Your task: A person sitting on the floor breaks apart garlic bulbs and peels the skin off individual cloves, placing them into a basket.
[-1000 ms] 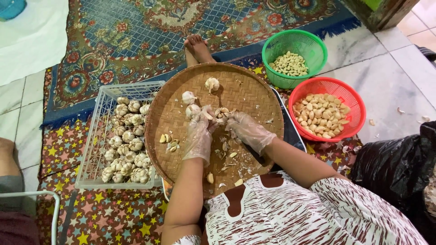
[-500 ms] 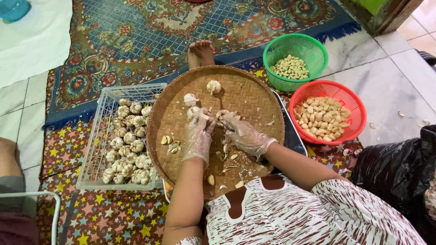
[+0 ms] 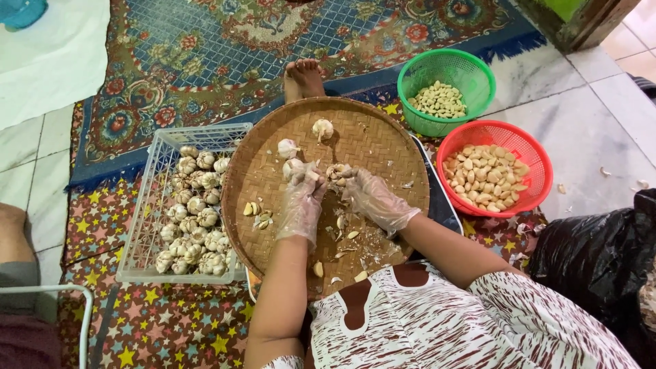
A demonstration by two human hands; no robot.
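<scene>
A round woven tray (image 3: 383,147) sits at the centre on a floor mat (image 3: 157,328). Both hands meet over its middle, the left hand (image 3: 302,205) beside the right hand (image 3: 372,198), around a garlic bulb (image 3: 336,171). Two more bulbs (image 3: 322,128) lie on the tray's far part, loose cloves (image 3: 254,210) on its left. A wire crate of garlic bulbs (image 3: 147,225) stands left of the tray. To the right stand two baskets of cloves, one basket (image 3: 540,171) nearer, the other basket (image 3: 417,75) farther. A bag (image 3: 588,263) lies near right.
</scene>
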